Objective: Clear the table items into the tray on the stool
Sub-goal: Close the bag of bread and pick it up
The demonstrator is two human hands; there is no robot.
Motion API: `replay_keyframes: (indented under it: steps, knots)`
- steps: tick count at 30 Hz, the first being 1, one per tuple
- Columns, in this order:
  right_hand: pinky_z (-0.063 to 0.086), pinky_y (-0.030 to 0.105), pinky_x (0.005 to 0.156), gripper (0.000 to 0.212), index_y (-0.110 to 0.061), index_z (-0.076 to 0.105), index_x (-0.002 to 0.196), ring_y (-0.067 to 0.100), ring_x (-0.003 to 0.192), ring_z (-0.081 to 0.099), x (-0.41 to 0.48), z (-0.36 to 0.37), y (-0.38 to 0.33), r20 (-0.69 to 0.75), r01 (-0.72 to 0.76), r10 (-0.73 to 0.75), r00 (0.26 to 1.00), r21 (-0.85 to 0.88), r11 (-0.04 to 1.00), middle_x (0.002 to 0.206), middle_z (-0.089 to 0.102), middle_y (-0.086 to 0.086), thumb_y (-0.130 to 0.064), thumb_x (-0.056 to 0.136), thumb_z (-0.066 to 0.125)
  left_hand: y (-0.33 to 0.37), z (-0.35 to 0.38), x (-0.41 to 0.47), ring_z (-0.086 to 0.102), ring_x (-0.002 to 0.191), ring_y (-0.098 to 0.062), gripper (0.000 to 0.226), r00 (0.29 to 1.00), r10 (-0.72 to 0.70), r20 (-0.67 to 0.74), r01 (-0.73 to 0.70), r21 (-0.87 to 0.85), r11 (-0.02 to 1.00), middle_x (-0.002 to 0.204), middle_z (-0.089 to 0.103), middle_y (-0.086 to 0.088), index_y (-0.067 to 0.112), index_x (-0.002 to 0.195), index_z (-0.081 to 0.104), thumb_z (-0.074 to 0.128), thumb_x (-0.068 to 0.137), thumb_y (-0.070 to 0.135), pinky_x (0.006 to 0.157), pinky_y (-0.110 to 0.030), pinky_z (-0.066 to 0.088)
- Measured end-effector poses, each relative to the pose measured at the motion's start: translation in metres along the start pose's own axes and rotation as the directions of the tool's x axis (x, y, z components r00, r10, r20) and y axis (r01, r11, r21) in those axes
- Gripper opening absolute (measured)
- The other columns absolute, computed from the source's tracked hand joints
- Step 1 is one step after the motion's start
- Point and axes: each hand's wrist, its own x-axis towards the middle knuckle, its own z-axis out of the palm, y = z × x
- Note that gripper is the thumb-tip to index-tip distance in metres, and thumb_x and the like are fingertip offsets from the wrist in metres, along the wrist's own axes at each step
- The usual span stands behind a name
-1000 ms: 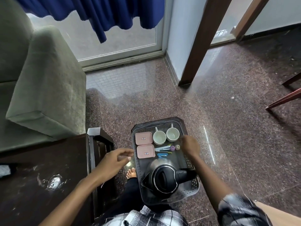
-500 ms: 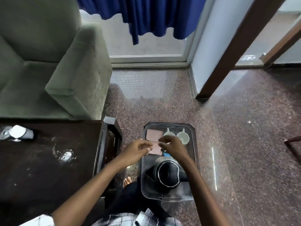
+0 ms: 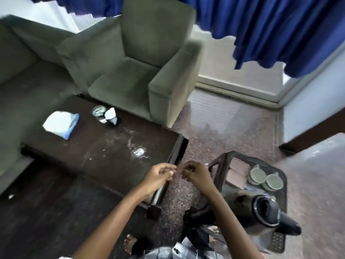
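Observation:
The dark table point(image 3: 97, 152) holds a white-and-blue tissue pack point(image 3: 60, 124), a round glass point(image 3: 99, 111) and a small white-topped container point(image 3: 111, 116) near its far edge. To the right, the dark tray point(image 3: 285, 186) carries a black kettle point(image 3: 265, 212), two pale cups point(image 3: 258, 175) point(image 3: 274, 181) and two pink boxes point(image 3: 239, 166). My left hand point(image 3: 160, 174) and my right hand point(image 3: 197, 173) hover side by side at the table's right corner, between table and tray. Their fingers are curled, fingertips almost touching, and nothing shows in them. The frame is blurred.
A green armchair point(image 3: 141, 71) stands behind the table and a green sofa point(image 3: 16, 75) to its left. Blue curtains point(image 3: 280, 25) hang over a glass door. The floor is speckled stone point(image 3: 233, 124). A bare foot point(image 3: 130, 242) shows at the bottom.
The view has swung left from the tray to the table. Both hands have left the tray and moved left to the table's corner, staying close together.

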Motion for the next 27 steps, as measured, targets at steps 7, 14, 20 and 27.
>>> replay_keyframes:
  steps: [7,14,20,27]
  knots:
    - [0.048,0.019,0.056,0.031,-0.024,0.062,0.062,-0.001,0.046,0.057,0.001,0.13,-0.069,0.047,0.063,-0.064,0.997,0.022,0.998,0.056,0.063,-0.006,0.002,0.078,0.059,-0.064,-0.13,-0.064,0.062,0.083,-0.011,0.018,0.996,-0.012,-0.093,0.0,-0.125,0.992,0.1,0.066,0.005,0.026,0.098,0.061,0.05,0.094,0.012,0.075,-0.023,0.044]
    - [0.043,0.015,0.05,0.033,-0.026,0.061,0.059,-0.001,0.044,0.056,0.007,0.235,-0.134,0.238,0.15,-0.136,0.962,-0.041,0.988,0.057,0.063,-0.008,0.001,0.078,0.06,-0.104,-0.231,-0.109,0.064,0.086,-0.009,0.02,0.967,-0.012,-0.255,-0.042,-0.205,0.978,0.103,0.068,0.006,0.026,0.101,0.061,0.049,0.093,0.012,0.074,-0.022,0.046]
    - [0.043,0.015,0.059,0.033,-0.029,0.062,0.058,-0.005,0.049,0.055,0.031,0.299,-0.189,0.331,0.236,-0.21,0.92,-0.04,0.971,0.051,0.062,-0.018,-0.002,0.077,0.062,-0.116,-0.301,-0.121,0.064,0.086,-0.008,0.019,0.935,-0.028,-0.353,-0.062,-0.239,0.969,0.102,0.067,0.006,0.028,0.099,0.061,0.049,0.094,0.014,0.077,-0.022,0.045]
    - [0.043,0.013,0.047,0.025,-0.018,0.063,0.063,0.001,0.044,0.056,0.071,0.369,-0.239,0.434,0.176,-0.185,0.882,0.061,0.982,0.058,0.062,0.002,0.001,0.079,0.059,-0.134,-0.392,-0.112,0.065,0.093,-0.009,0.018,0.9,-0.048,-0.434,-0.066,-0.245,0.967,0.105,0.067,0.008,0.031,0.099,0.061,0.049,0.094,0.018,0.075,-0.021,0.047]
